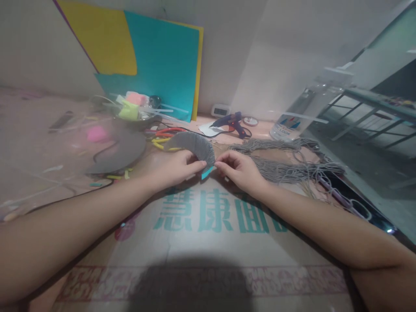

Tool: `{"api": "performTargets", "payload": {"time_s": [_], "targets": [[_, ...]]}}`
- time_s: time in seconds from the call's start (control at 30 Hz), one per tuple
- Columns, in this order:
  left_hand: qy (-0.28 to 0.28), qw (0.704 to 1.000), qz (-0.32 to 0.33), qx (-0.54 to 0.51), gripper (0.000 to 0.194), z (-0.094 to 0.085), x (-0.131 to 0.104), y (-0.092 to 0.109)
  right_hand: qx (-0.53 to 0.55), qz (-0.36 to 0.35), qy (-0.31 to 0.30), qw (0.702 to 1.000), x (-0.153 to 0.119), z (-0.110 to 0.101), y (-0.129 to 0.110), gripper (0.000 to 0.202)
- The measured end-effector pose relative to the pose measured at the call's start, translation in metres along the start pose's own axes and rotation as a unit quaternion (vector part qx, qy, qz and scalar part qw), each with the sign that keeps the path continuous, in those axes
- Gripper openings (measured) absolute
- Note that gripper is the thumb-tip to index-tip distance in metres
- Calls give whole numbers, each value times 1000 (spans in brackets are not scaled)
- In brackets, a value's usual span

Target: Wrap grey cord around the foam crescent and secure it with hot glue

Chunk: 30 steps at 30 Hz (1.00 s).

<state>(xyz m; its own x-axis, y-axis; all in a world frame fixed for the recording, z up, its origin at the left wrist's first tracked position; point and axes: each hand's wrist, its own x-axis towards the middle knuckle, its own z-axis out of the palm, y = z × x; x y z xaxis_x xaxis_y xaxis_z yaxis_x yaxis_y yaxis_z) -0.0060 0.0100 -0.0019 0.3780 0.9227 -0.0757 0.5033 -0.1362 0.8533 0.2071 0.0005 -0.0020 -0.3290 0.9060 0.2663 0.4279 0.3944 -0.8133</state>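
Grey yarn is wound closely around a curved strip [195, 145], a crescent-like piece with a bare teal end [207, 172] at its lower right. My left hand [177, 171] grips this strip, with the thumb on top near where the winding stops. At the strip's right edge, my right hand [238, 170] is pinched, its thumb and forefinger closed on what looks like the yarn's thin working strand. A loose grey yarn skein [286, 167] lies just beyond the right hand.
A purple glue gun [230, 122] rests behind the hands, near a small white digital timer [221, 110]. A clear plastic jar [292, 115] stands back right. Teal and yellow sheets [162, 60] lean on the wall. A grey curved piece [121, 151] and a bowl of clay packs [133, 113] sit left.
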Motion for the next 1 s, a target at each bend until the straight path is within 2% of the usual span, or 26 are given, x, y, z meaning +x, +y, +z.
{"api": "performTargets", "payload": {"time_s": [0.33,0.5,0.57,0.73,0.83,1.0], "targets": [[-16,1000,2,-12,35,-3,-1,2,87,18,-55,995,-1,0,3,19],[6,1000,-17,-9,34,-5,-2,5,109,10,-71,992,-2,-4,1,25],[9,1000,-21,-11,32,-5,-3,6,131,12,-51,990,-1,-4,1,26],[19,996,-70,-50,27,-3,-4,12,170,-1,81,982,5,-3,6,22],[32,994,-78,-67,20,-2,-5,18,158,-1,82,984,5,-2,8,20],[43,994,-45,-92,19,-1,-4,19,134,8,68,989,3,-3,4,25]]}}
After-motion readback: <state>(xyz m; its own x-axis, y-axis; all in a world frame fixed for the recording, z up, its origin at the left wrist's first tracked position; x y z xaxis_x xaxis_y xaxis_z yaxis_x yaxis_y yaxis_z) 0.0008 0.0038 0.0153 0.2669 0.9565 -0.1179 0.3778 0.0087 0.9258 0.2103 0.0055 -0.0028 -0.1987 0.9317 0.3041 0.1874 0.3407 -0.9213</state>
